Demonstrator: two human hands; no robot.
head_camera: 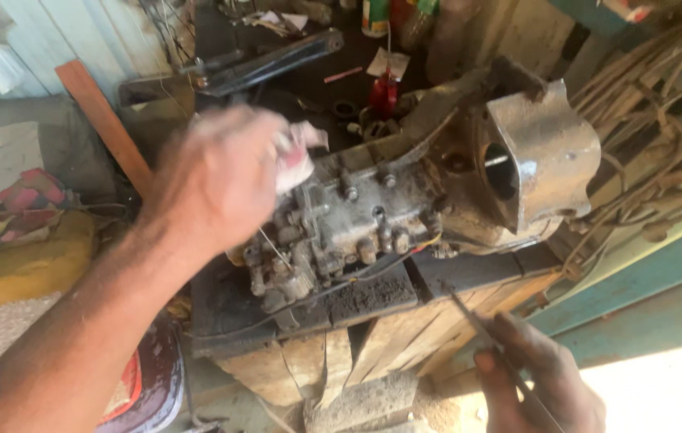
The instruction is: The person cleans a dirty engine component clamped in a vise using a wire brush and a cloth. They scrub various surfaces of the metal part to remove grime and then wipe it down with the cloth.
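Observation:
A grimy metal pump-like engine part (373, 212) with bolts and a large round flange opening (545, 152) lies on a greasy wooden bench (373, 301). My left hand (217, 176), blurred with motion, holds a pinkish-white rag (297, 156) against the upper left of the part. My right hand (537, 381), oily and low at the bottom right, grips a thin metal rod or tool (477, 325) that points up toward the bench edge.
A red bottle (383, 92), a dark metal arm (269, 64) and small bits lie behind the part. A wooden slat (104, 124) leans at left beside cloths and a yellow cushion (20, 261). Cables (661, 96) hang at right.

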